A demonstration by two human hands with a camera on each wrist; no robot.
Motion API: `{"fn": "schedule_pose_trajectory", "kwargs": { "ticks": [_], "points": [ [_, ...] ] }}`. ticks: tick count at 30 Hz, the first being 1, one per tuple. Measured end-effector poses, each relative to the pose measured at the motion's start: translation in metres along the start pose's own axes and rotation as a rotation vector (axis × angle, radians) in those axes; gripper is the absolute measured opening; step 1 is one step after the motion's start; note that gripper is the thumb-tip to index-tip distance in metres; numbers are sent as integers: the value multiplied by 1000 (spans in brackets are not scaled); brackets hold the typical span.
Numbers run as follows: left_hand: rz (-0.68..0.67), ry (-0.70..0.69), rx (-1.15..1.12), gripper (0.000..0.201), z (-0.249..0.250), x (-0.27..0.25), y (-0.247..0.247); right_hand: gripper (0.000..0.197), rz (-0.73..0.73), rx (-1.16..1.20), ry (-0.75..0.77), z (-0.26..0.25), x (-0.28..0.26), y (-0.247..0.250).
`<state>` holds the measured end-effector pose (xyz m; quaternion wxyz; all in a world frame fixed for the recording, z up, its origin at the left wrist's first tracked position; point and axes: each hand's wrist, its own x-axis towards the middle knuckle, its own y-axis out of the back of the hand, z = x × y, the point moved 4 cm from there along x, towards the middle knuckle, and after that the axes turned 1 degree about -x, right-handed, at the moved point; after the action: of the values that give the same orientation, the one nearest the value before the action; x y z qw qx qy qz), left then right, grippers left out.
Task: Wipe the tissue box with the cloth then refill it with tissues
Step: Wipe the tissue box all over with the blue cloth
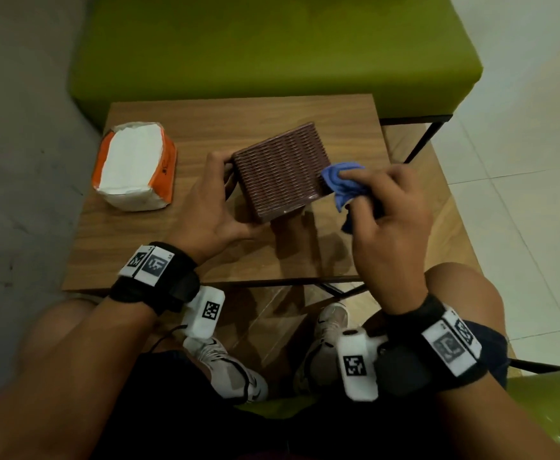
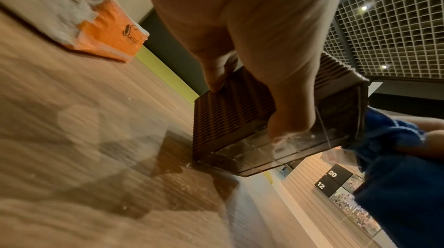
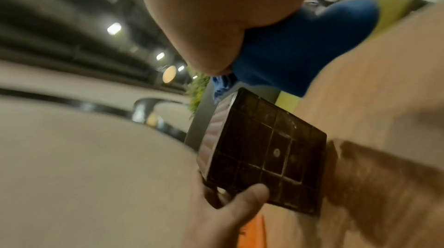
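Two hands busy | left hand [image 1: 210,207] grips tilted tissue box [image 1: 280,169] | right hand [image 1: 388,220] presses bunched cloth [image 1: 341,182] against it

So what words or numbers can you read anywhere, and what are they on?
"20": dark sign panel in the background, left wrist view.
"12": dark sign panel just below it.
Cursive brand on the orange tissue pack: too blurred to read surely.
Square code markers on the wrist bands: patterns, no words.

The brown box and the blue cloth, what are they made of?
The tissue box looks like hard plastic moulded in a woven pattern: its edges shine, and its base is a smooth grid. The cloth looks like soft, fuzzy microfibre, bunched in the right hand.
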<state>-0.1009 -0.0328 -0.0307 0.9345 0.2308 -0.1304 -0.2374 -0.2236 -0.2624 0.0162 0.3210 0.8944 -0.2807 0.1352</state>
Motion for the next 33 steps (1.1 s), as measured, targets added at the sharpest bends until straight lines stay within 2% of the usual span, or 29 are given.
{"fn": "schedule_pose_trajectory", "kwargs": {
  "ticks": [2, 4, 6, 9, 13, 15, 19, 22, 26, 29, 33],
  "points": [
    [4, -21, -35, 108, -1, -2, 0, 33, 22, 148, -107, 6, -4, 1],
    [-7, -64, -51, 118, 0, -4, -3, 35, -19, 221, -140, 8, -10, -3],
    [-16, -86, -65, 120, 2, -3, -6, 35, -18, 281, -165, 7, -14, -7],
    [-38, -34, -102, 122, 5, -2, -5, 35, 39, 325, -192, 2, -15, -6],
    [-27, 27, -162, 106, 8, 3, 0, 36, 62, 334, -123, -7, -17, -10],
    [-30, 17, -103, 103, 10, 6, 5, 37, 77, 331, -93, -10, -18, -12],
    [-44, -81, 103, 114, 21, 9, 15, 38, 82, 340, -78, -12, -20, -15],
    [-56, -74, 87, 122, 23, 8, 16, 39, 80, 305, -65, -18, -21, -17],
    [-57, -10, -21, 100, 16, 7, 16, 38, 42, 258, 2, -30, -20, -22],
    [-86, 56, -2, 101, 13, 11, 26, 38, -15, 224, 80, -33, -20, -27],
    [-134, 50, 62, 102, 19, 16, 39, 38, -79, 135, 167, -40, -23, -34]
  ]
}}
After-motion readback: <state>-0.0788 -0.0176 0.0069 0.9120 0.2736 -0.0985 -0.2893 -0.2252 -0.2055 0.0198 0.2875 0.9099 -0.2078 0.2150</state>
